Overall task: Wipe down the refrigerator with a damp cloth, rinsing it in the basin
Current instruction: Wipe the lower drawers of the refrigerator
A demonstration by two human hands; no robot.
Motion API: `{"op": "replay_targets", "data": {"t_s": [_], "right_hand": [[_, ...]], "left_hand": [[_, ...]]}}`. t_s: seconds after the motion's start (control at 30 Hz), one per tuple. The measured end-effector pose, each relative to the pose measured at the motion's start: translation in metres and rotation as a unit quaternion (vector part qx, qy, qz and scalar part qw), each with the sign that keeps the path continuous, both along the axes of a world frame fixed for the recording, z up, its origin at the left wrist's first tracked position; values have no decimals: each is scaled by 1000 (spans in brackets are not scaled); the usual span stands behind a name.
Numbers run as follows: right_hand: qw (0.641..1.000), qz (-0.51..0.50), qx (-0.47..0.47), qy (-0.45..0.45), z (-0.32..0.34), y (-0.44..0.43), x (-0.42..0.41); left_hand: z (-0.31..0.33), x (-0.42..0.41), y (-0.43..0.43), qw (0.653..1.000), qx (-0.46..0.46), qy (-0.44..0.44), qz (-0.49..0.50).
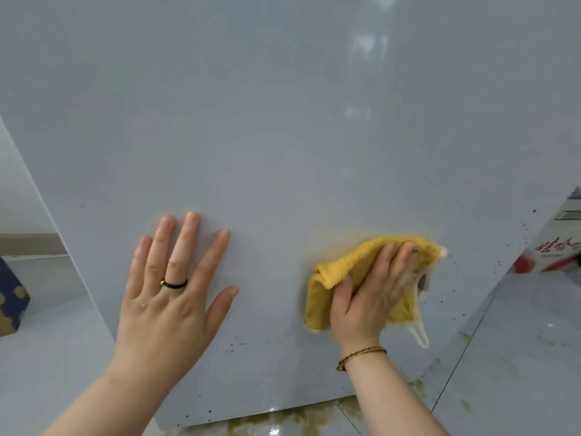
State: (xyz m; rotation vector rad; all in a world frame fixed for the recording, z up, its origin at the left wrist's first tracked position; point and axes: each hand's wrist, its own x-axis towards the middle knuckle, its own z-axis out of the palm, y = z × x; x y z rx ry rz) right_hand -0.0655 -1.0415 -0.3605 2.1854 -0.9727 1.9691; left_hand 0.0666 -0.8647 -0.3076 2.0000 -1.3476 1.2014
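The pale grey refrigerator panel point(283, 127) fills most of the view, speckled with small dark spots along its lower and right parts. My left hand point(169, 287) lies flat against the panel with fingers spread, a dark ring on one finger. My right hand point(374, 294) presses a folded yellow cloth point(327, 278) with white edging against the panel, fingers laid over it and thumb tucked at its fold. A white loop hangs from the cloth's lower right corner. The basin is out of view.
Yellowish-brown liquid point(283, 420) is pooled on the glossy tiled floor under the panel's lower edge, with more drips to the right. A dark blue patterned box point(11, 297) stands at the far left. A red-and-white carton point(553, 253) sits at the right.
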Motion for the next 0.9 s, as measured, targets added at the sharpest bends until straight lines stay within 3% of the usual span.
{"op": "replay_targets", "data": {"t_s": [0.13,0.23,0.43,0.63,0.73,0.9], "right_hand": [[998,-28,-41,-24,39,-29,-10],[998,-41,-38,6,10,-31,-20],[997,-36,63,25,-54,-26,-42],[997,-39,44,-46,12,-49,-45],[996,-48,8,-78,54,-65,-50],[997,-63,21,-42,19,-71,-58]], "left_hand": [[-4,-1,-3,1000,-14,1,7],[-4,-3,-5,1000,-26,13,9],[-2,-5,-4,1000,-23,8,-5],[1,-18,-9,997,-43,59,2],[0,-25,-17,998,-29,31,-38],[0,-28,-32,996,-1,-18,-87]]}}
